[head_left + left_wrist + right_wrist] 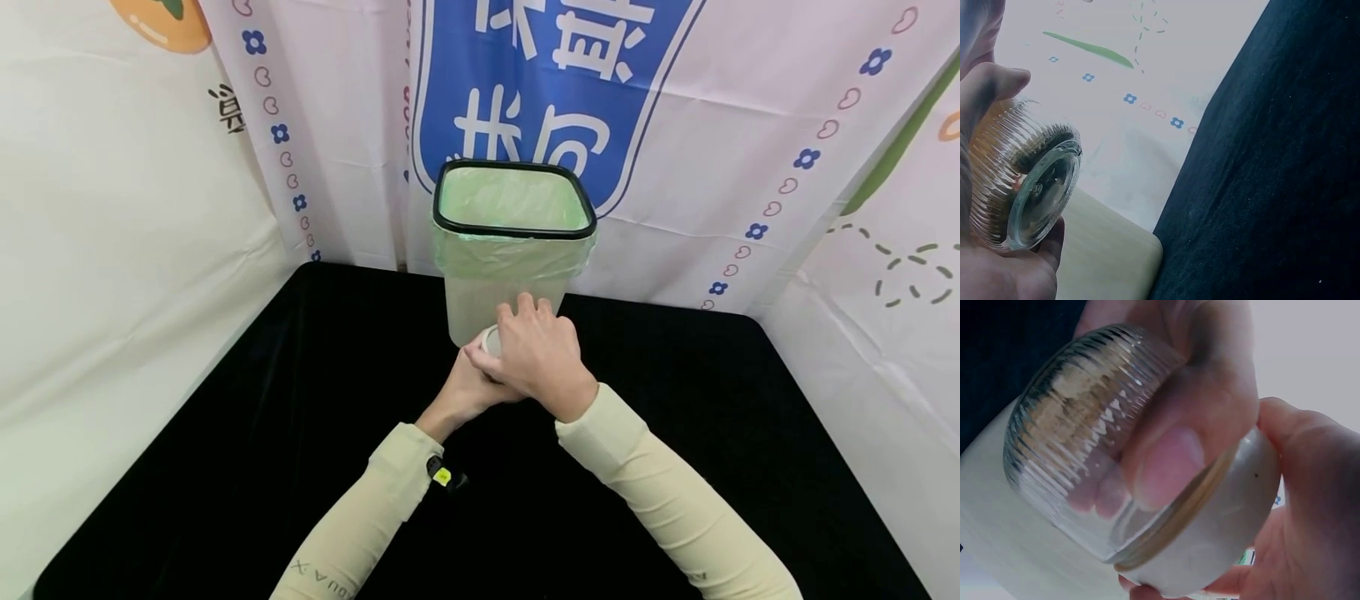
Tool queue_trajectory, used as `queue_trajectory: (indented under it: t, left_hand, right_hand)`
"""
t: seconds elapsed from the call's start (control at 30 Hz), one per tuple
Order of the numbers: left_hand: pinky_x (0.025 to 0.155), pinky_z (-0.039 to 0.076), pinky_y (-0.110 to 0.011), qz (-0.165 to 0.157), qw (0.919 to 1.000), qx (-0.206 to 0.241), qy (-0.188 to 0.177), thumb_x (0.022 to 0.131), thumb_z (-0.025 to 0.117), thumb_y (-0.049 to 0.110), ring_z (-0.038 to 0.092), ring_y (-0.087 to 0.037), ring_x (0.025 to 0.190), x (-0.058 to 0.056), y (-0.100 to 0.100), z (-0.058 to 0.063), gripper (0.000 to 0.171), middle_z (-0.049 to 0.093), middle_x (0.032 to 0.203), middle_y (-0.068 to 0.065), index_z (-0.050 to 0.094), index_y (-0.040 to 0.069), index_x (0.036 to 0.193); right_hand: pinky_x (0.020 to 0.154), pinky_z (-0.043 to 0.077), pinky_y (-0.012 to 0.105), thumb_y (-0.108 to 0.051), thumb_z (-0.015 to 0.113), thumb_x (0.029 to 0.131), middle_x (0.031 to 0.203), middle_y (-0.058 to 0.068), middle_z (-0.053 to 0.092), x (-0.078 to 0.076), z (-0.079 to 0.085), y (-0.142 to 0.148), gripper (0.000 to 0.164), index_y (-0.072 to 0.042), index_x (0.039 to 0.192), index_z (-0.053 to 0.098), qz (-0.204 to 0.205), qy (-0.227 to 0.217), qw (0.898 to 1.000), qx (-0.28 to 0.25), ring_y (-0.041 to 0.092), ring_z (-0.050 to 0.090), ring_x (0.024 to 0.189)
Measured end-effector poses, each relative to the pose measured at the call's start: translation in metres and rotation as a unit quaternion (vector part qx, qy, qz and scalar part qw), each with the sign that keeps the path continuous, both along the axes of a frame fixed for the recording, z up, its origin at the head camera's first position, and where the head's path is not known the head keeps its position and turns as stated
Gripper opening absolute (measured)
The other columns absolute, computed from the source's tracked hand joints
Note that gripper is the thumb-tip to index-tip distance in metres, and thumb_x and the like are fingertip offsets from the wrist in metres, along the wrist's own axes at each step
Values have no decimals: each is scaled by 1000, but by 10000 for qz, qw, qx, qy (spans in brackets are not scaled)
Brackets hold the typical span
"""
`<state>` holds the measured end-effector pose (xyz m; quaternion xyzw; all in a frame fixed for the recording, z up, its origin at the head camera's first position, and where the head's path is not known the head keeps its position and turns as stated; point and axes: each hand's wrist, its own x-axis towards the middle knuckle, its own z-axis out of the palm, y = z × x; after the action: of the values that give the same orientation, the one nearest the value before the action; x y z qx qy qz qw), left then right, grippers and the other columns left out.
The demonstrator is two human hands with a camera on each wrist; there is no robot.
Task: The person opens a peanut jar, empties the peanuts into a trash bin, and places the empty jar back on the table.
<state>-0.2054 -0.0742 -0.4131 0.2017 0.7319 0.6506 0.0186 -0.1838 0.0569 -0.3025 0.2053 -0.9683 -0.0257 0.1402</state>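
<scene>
A ribbed clear glass jar (1069, 419) with brownish contents is held tilted over the table, just in front of the bin. My left hand (468, 387) grips its glass body, with the thumb lying along the side near the neck in the right wrist view. On the jar's pale lid (1225, 519) my right hand (540, 350) has its fingers curled round the edge. A tan band shows between lid and glass. The left wrist view shows the jar's round base (1044, 197). From the head view the hands hide most of the jar.
A pale bin (465, 300) with a black rim and green liner bag (513, 254) stands at the back middle of the black-covered table (345, 358). Printed white cloth (750, 125) hangs behind and at both sides. A dark band (438, 471) sits on the left wrist.
</scene>
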Motion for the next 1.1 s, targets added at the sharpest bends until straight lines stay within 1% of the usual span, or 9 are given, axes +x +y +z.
queue_trajectory:
  t: [0.07,0.2,0.4,0.5,0.67,0.83,0.97,1.1]
  left_hand:
    - [101,58,-46,33,10000,-8,74,81,89,11,64,-30,122,0,0,0,81,61,143,-11,50,14,152]
    - [103,58,-44,-22,9998,29,204,82,88,9,64,-30,123,-1,0,-1,80,62,143,-12,50,13,153]
    - [103,58,-43,-224,9993,290,112,84,86,4,62,-30,125,0,-1,0,78,59,145,-13,50,14,152]
    - [104,57,-44,-228,9992,324,99,84,86,4,61,-30,126,1,-2,1,79,58,146,-12,49,15,152]
    - [105,57,-47,-103,9996,242,142,83,87,6,61,-29,127,1,-3,2,80,59,146,-10,49,17,153]
    - [107,56,-49,-103,9997,201,124,84,88,8,60,-31,130,0,-2,3,85,57,149,-9,45,19,157]
    - [109,55,-48,-86,9998,175,99,83,88,8,60,-30,132,0,-3,4,88,57,150,-7,44,20,158]
    - [110,54,-49,-178,9995,246,72,84,87,7,59,-30,133,0,-4,3,88,57,151,-7,42,20,159]
  right_hand:
    - [59,60,48,-61,55,99,104,16,66,0,-1,0,59,-5,107,72,49,115,9999,32,35,66,86]
    - [55,59,46,-59,58,98,97,14,65,0,-1,2,56,-5,101,71,189,309,9993,57,32,65,83]
    - [55,58,47,-61,60,96,96,12,65,-1,0,6,56,-6,103,72,420,352,9985,26,30,63,82]
    - [57,59,49,-61,62,95,99,12,66,-2,1,8,56,-7,106,73,577,356,9977,2,31,65,85]
    - [62,61,52,-59,65,94,108,13,67,-5,4,12,54,-9,114,74,828,139,9963,-188,32,66,93]
    - [66,62,50,-56,69,92,114,10,67,-6,7,17,51,-13,119,74,1073,-211,9925,-545,28,64,96]
    - [68,62,48,-55,69,92,116,8,66,-7,8,19,52,-14,123,73,1233,-399,9891,-699,27,63,97]
    - [72,62,47,-53,69,92,119,6,66,-9,9,20,53,-14,127,73,1376,-586,9855,-799,26,62,100]
